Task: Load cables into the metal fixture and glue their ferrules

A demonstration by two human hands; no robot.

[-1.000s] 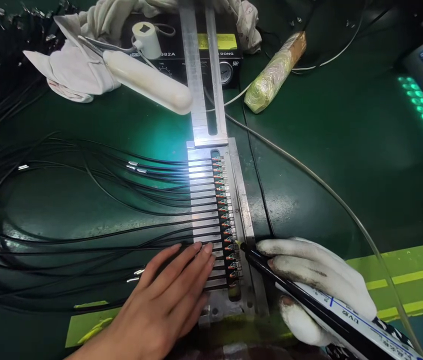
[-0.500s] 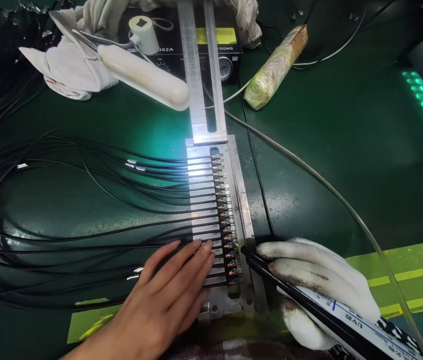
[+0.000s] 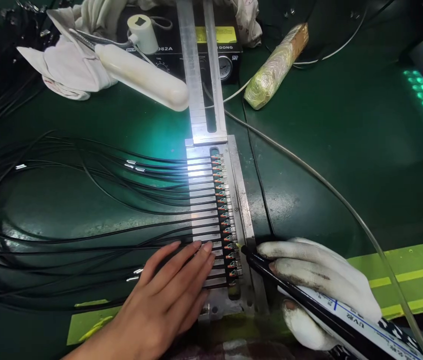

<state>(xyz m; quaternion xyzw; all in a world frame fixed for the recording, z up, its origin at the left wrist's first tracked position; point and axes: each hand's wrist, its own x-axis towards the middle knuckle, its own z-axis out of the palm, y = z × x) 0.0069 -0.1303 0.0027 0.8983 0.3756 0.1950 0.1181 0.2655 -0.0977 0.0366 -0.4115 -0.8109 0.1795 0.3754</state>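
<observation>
From the head view: a gloved right hand grips a pen-like tube, its tip beside the connectors left of the grip. The tip has edged wearer-ward along the row, suggesting piece-by-piece work. Farther left, the bare left hand rests flat, fingers extended, over black cables.

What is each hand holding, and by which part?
The gloved right hand holds a black tool by its barrel, near the front end. The left hand apparently grips nothing; it lies over cables on the metal fixture.
</observation>
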